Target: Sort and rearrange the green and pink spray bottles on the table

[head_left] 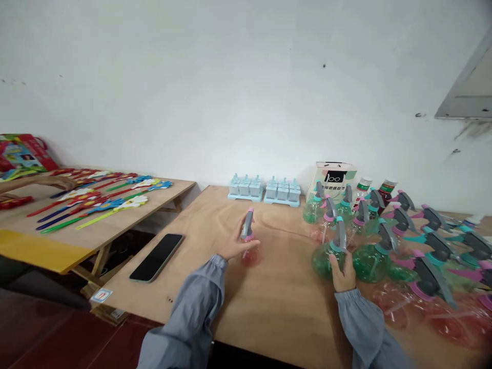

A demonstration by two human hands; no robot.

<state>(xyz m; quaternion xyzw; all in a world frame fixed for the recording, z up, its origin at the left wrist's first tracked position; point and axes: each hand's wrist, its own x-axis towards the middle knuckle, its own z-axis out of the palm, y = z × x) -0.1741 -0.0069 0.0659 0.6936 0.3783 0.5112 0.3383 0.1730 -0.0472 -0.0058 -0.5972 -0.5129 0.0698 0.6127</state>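
Note:
My left hand (pixel 233 243) is wrapped round a pink spray bottle (pixel 251 254) with a grey trigger head, upright near the middle of the wooden table. At the right, my right hand (pixel 343 274) grips a green spray bottle (pixel 323 260) with a grey and teal head; the fingers behind it are partly hidden. Just beside that one stands another green spray bottle (pixel 371 262). Several more pink and green spray bottles crowd the table's right side, among them a large clear-pink spray bottle (pixel 395 302) close to my right sleeve.
Two light-blue popsicle molds (pixel 245 188) stand against the wall beside a printed carton (pixel 334 179). A black phone (pixel 157 258) lies at the table's left. On a separate left table, another person's hand (pixel 57 181) is near colourful hand-shaped clappers (pixel 100 205). A gap separates the tables.

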